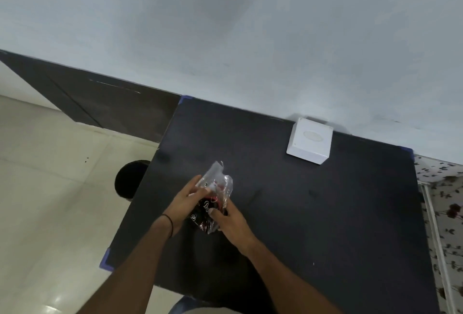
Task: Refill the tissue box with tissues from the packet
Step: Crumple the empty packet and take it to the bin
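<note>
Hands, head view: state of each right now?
Left hand: closed on the tissue packet, grip at its left side.
Right hand: closed on the same packet, grip at its lower right.

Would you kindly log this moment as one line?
both hands grip crinkled clear plastic tissue packet | left hand | right hand | white square tissue box untouched

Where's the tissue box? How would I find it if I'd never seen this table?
Look at the big black table pushed against the pale wall. Follow its far edge toward the right corner: the tissue box sits there, touching the wall. It is the only white cube, far from the crinkly plastic packet held in both hands.
</note>
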